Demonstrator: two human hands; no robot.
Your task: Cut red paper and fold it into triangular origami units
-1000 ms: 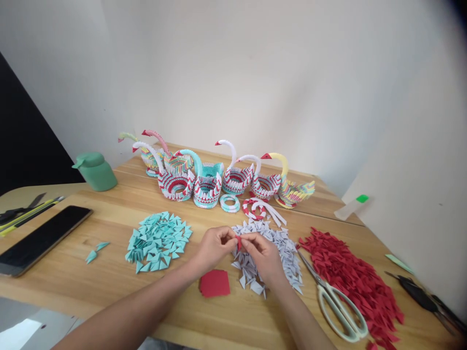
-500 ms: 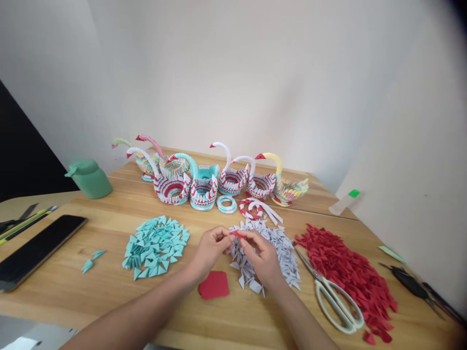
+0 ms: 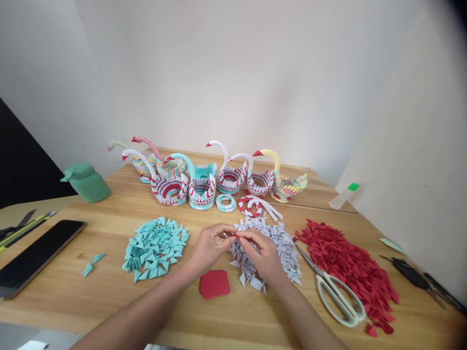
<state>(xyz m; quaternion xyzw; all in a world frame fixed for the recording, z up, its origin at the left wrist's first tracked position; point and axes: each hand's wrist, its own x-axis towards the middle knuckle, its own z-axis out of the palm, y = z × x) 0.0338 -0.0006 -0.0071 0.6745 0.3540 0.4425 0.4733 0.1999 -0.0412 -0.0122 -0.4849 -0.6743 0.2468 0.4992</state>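
Between the fingertips of both hands is a small piece of red paper (image 3: 236, 235), mostly hidden by the fingers. My left hand (image 3: 213, 245) pinches it from the left, and my right hand (image 3: 263, 253) pinches it from the right. Both hands are raised at the left edge of a pile of pale lilac folded paper triangles (image 3: 282, 243). Below them on the table lies a stack of red paper pieces (image 3: 215, 284). To the left spreads a heap of turquoise folded triangles (image 3: 156, 248), and to the right a large heap of red folded triangles (image 3: 346, 267).
Scissors (image 3: 337, 296) lie beside the red heap. Several folded-paper swans (image 3: 202, 192) stand at the back, with a turquoise-white paper ring (image 3: 225, 203) and a red-white ring (image 3: 250, 206) before them. A phone (image 3: 40, 257) and green pot (image 3: 87, 182) are at left, black-handled tools (image 3: 410, 273) at right.
The fingertips have drawn closer around the red paper, so less of it shows. The camera view has shifted slightly; the things on the table stay where they were.
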